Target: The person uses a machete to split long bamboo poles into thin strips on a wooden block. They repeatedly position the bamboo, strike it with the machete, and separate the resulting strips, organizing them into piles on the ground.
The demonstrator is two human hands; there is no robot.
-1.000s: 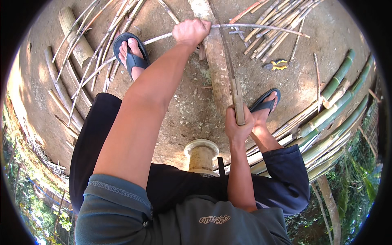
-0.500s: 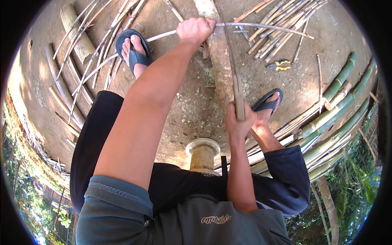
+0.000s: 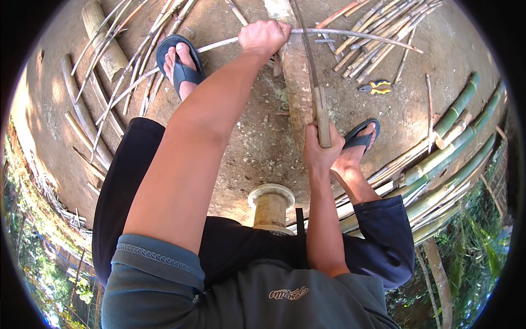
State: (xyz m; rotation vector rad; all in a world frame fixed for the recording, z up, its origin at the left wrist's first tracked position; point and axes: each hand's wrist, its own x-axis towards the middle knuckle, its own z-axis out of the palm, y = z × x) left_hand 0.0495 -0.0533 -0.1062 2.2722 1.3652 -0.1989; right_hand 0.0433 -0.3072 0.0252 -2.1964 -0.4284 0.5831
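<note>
My left hand (image 3: 264, 37) is closed round a long thin stick (image 3: 372, 37), beside a pale wooden beam (image 3: 296, 82) that runs away from me. The stick lies crosswise over the beam, its ends reaching out on both sides. In my right hand (image 3: 320, 152) is the wooden handle of a handsaw (image 3: 321, 112). Its long, narrow dark blade points away from me and crosses the stick just right of my left fist. Teeth on the blade are too small to make out.
Yellow-and-black pliers (image 3: 375, 87) lie on the dirt at right. Cut sticks (image 3: 378, 41) are piled beyond them. Green bamboo poles (image 3: 457, 107) line the right side, and more branches and a log (image 3: 104, 44) lie at left. Between my legs stands a round spool-shaped stool (image 3: 270, 208).
My right hand has pushed the saw forward, away from me, along the line of its blade. My left hand stays closed on the stick, which has barely moved.
</note>
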